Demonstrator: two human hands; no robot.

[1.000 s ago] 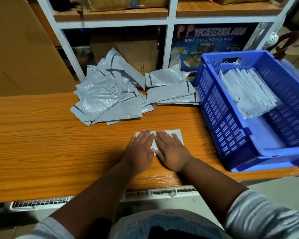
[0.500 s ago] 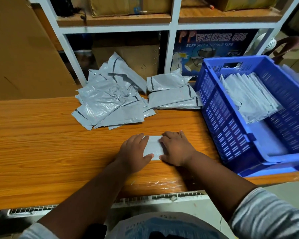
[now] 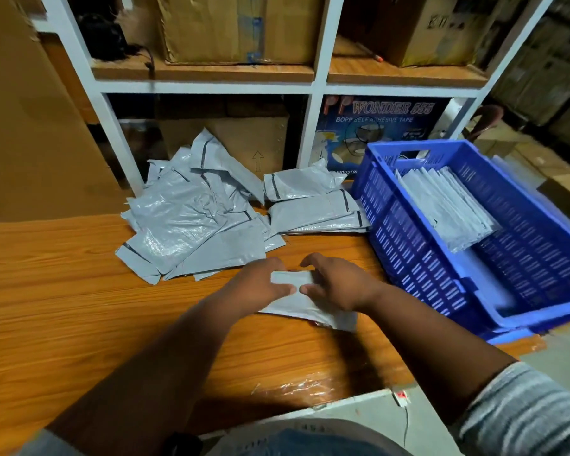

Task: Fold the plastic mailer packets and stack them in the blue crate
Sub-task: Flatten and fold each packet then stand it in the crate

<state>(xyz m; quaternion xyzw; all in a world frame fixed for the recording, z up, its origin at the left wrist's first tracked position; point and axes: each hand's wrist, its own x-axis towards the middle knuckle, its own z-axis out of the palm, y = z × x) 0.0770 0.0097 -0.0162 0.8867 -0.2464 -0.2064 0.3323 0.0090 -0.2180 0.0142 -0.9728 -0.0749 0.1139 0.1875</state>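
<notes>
Two hands work one grey mailer (image 3: 305,307) on the worktop (image 3: 63,307): left hand (image 3: 260,286) and right hand (image 3: 338,286) both pinch its folded upper edge, thumbs nearly meeting. Its plastic is pale and creased. Loose mailers (image 3: 191,222) with dark seal strips are piled behind. Folded mailers (image 3: 445,205) stand in the blue crate (image 3: 418,271) at right. A shelf box (image 3: 379,126) reads "WONDER 555", "BOPP SELF ADHESIVE TAPE".

Dim indoor light, shelves (image 3: 208,77) in shadow. Glare on table (image 3: 63,291) front edge. Wide-angle bending at edges; crate (image 3: 418,258) motion-blurred.
</notes>
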